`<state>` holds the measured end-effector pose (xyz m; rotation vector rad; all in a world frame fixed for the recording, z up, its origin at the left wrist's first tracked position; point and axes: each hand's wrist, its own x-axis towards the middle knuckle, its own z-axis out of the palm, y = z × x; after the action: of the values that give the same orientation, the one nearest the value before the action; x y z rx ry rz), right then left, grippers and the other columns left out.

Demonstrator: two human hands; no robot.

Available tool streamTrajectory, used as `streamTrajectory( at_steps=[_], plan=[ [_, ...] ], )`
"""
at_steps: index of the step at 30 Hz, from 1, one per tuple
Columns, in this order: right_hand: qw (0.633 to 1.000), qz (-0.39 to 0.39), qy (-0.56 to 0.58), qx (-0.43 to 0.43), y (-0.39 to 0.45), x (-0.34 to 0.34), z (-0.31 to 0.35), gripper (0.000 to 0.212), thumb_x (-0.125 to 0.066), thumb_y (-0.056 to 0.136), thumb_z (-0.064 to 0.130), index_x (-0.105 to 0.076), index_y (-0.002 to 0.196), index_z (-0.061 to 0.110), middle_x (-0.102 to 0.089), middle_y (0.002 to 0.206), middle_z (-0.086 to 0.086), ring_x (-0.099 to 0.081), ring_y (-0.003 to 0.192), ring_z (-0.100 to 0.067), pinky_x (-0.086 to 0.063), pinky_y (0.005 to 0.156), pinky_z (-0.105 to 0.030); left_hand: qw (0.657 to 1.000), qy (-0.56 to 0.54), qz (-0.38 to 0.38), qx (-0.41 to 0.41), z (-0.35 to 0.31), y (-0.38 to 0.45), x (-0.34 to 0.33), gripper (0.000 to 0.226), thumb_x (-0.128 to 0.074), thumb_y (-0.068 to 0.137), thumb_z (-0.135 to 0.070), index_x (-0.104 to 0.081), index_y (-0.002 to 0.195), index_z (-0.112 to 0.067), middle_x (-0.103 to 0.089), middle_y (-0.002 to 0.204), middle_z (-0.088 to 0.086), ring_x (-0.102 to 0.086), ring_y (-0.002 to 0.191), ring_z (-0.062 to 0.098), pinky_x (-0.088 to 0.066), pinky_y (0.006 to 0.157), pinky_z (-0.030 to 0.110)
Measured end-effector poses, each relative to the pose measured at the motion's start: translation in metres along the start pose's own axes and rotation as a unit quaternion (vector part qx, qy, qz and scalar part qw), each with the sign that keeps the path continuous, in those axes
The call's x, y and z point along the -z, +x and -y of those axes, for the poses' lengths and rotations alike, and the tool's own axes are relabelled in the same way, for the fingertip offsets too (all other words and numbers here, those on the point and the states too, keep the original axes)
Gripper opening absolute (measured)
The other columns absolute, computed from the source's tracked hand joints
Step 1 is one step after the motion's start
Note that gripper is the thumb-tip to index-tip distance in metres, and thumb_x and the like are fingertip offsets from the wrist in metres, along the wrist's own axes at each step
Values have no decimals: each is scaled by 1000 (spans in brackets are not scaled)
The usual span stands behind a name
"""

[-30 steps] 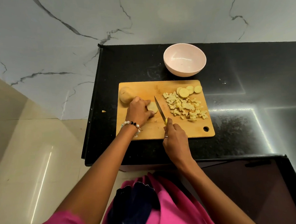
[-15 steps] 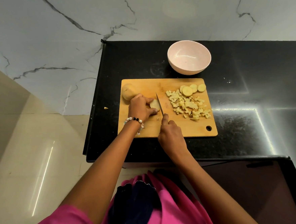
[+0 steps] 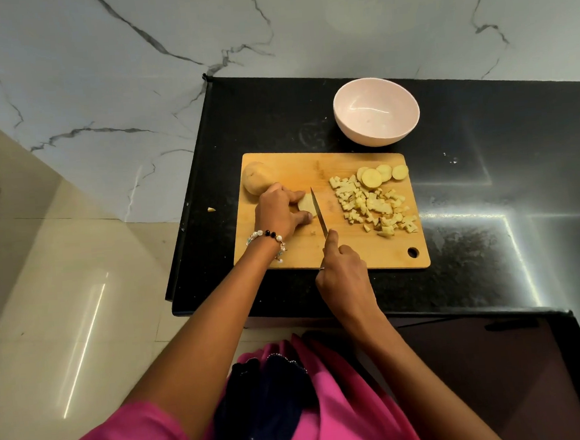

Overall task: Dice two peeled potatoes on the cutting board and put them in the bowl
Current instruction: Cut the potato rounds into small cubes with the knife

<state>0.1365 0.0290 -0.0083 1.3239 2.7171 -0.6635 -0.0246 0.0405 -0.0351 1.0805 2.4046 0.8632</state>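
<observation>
One potato piece (image 3: 305, 205) is gripped by left hand (image 3: 279, 213) on cutting board (image 3: 345, 250); knife (image 3: 319, 214) is gripped by right hand (image 3: 346, 277), blade beside piece.

Even, moderately bright indoor light; the picture is sharp at centre. Hard white glare streaks cross the glossy black surface (image 3: 484, 178) toward 3 o'clock, and a pale streak lies on the floor (image 3: 84, 337) at 8 o'clock. Wide-angle bending curves the edges; shadows are soft
</observation>
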Motion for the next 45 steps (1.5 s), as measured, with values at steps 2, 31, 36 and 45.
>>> streamTrajectory(
  at_steps=[2,31,36,45],
  plan=[
    [1000,8,-10,-3,6,2,3,62,-33,94,4,-8,150,2,-51,118,-24,-54,96,-38,-40,74,-39,1000,1,3,0,-1,0,0,58,-83,69,-28,-63,122,-17,-58,108,0,-55,101,14,-48,89,28],
    [997,-45,-61,22,21,-7,0,60,-33,94,10,-13,149,3,-56,109,-22,-57,88,-40,-33,64,-37,999,-26,22,-9,6,-4,3,54,-78,75,-23,-60,126,-19,-52,109,0,-56,93,21,-48,87,28],
    [994,-52,-90,45,26,-10,8,61,-35,93,9,-14,149,1,-58,104,-21,-59,85,-38,-35,60,-35,999,-35,17,1,5,-3,2,52,-77,76,-21,-61,125,-19,-51,105,-1,-52,84,15,-48,86,27],
    [993,-39,-94,63,-6,-22,-1,64,-46,83,2,-26,144,-8,-61,82,-22,-59,58,-35,-25,44,-29,999,-41,-6,12,3,-4,-4,50,-78,76,-23,-62,123,-14,-52,105,5,-56,92,22,-49,88,32]
  ],
)
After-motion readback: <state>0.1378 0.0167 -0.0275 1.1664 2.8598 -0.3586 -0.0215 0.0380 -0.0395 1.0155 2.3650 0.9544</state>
